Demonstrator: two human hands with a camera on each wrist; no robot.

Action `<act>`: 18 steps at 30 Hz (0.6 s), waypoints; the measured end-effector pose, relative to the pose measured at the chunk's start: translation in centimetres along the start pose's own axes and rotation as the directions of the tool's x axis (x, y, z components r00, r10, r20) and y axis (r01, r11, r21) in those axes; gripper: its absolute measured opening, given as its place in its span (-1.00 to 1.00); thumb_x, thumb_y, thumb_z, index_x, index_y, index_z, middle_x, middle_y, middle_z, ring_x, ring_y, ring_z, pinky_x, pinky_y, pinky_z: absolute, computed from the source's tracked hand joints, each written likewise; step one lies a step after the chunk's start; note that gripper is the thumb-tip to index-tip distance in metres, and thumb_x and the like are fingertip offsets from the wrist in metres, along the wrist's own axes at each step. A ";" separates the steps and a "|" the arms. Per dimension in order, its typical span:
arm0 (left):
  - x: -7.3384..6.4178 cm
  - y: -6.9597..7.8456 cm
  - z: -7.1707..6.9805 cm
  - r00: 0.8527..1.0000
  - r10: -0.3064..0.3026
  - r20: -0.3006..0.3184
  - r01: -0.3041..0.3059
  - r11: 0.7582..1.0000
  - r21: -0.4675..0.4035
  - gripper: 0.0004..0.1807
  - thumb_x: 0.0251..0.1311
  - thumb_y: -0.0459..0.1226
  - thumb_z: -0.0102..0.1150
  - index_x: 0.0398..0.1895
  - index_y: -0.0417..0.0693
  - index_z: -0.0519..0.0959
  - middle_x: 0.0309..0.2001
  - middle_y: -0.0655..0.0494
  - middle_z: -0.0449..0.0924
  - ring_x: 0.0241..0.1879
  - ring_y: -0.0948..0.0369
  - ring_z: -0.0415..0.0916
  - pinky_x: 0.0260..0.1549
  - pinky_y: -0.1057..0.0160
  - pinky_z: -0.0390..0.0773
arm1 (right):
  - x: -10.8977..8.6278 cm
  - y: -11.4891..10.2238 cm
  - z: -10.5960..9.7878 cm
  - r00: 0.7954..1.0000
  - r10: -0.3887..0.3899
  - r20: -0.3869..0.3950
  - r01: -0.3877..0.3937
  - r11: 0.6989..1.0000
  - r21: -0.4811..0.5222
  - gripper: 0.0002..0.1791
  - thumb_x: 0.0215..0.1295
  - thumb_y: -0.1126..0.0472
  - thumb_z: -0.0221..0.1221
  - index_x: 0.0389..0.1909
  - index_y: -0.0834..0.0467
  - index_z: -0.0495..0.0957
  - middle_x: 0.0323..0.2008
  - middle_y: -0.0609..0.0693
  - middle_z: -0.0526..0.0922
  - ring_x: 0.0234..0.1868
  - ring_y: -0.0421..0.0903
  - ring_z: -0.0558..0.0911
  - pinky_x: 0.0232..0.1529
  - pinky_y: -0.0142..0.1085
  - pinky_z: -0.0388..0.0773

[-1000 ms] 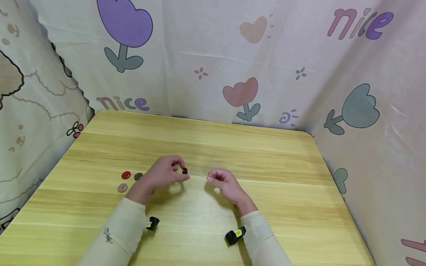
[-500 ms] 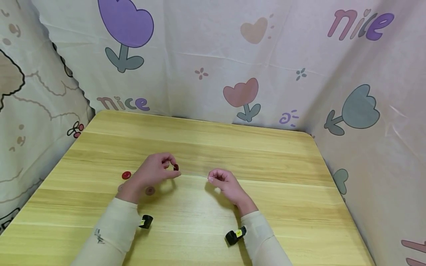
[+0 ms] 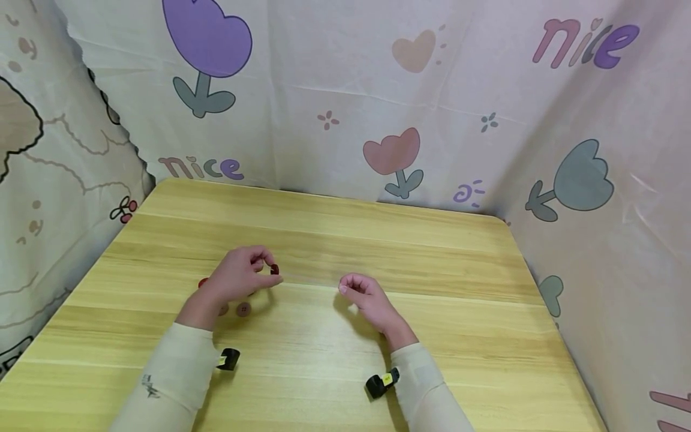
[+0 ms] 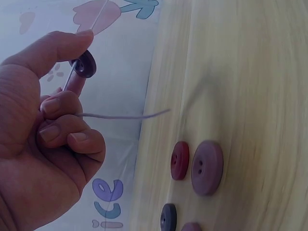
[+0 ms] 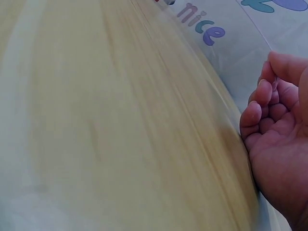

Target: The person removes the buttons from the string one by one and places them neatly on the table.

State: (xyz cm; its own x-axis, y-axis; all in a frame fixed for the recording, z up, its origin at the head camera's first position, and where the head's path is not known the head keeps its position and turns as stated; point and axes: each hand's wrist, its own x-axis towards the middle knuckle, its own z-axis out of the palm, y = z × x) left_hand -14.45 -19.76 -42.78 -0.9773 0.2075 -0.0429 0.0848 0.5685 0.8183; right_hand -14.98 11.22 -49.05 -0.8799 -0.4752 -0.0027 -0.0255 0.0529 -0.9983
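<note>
My left hand [image 3: 237,275] holds a dark red button [image 4: 86,64] between thumb and index finger, above the table. A thin pale string [image 4: 100,17] passes through the button. Its loose tail [image 4: 126,116] sticks out past my curled lower fingers in the left wrist view. From the button, the string stretches across to my right hand [image 3: 366,300], which pinches it between thumb and index fingertips. In the right wrist view, the other fingers of that hand [image 5: 284,130] are curled in.
Several loose buttons lie on the wooden table [image 3: 459,270] below my left hand: a red button [image 4: 180,160], a dusty pink button [image 4: 208,168], a dark grey button [image 4: 168,219] and another pinkish button [image 4: 192,227]. A patterned curtain [image 3: 324,72] hangs behind the table.
My left hand has moved left with the dark red button, widening the gap to my right hand and drawing the string straighter. The right hand has hardly moved.
</note>
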 end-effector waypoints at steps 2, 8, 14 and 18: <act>-0.1 -0.2 -0.2 1.000 -0.015 0.006 0.015 1.000 -0.026 -0.70 0.10 -0.17 0.50 -0.22 -0.04 0.57 -0.58 0.12 0.14 -0.62 0.16 0.23 -0.45 0.15 0.34 | 0.0 0.2 0.0 1.000 0.000 -0.011 0.000 1.000 -0.006 -0.76 0.51 0.35 0.05 -0.09 0.53 0.46 -0.19 0.50 0.41 -0.19 0.07 0.40 -0.12 -0.23 0.38; -0.6 -0.8 -1.1 0.999 -0.031 -0.014 0.031 0.999 -0.022 -0.69 0.13 -0.16 0.47 -0.19 -0.07 0.56 -0.58 0.11 0.14 -0.61 0.15 0.29 -0.39 0.12 0.37 | -0.1 0.3 0.1 0.999 -0.002 -0.036 0.001 1.000 -0.021 -0.75 0.50 0.27 0.09 -0.10 0.46 0.49 -0.20 0.37 0.46 -0.20 -0.01 0.42 -0.10 -0.24 0.38; -1.0 -1.2 -2.1 0.998 -0.032 -0.054 0.033 0.999 0.020 -0.66 0.15 -0.13 0.46 -0.18 -0.11 0.55 -0.57 0.12 0.14 -0.56 0.13 0.16 -0.40 0.11 0.27 | -0.1 0.3 0.1 0.999 -0.006 -0.038 0.005 1.000 -0.020 -0.73 0.50 0.25 0.11 -0.12 0.45 0.49 -0.22 0.35 0.47 -0.20 0.00 0.42 -0.10 -0.24 0.38; -1.1 -1.6 -2.7 0.996 -0.049 -0.069 0.051 0.998 0.022 -0.63 0.14 -0.09 0.46 -0.17 -0.10 0.55 -0.56 0.11 0.16 -0.56 0.14 0.17 -0.44 0.14 0.27 | -0.1 0.3 0.2 0.999 -0.008 -0.038 0.007 1.000 -0.024 -0.74 0.50 0.25 0.11 -0.11 0.45 0.49 -0.23 0.33 0.47 -0.20 0.00 0.42 -0.10 -0.24 0.39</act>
State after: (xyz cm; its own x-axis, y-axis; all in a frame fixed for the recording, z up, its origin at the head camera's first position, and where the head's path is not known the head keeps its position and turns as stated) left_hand -14.05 -23.05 -42.55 -0.9913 0.1240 -0.0433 0.0395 0.5959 0.8021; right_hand -14.84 11.13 -49.40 -0.8972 -0.4416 0.0079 -0.0435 0.0706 -0.9966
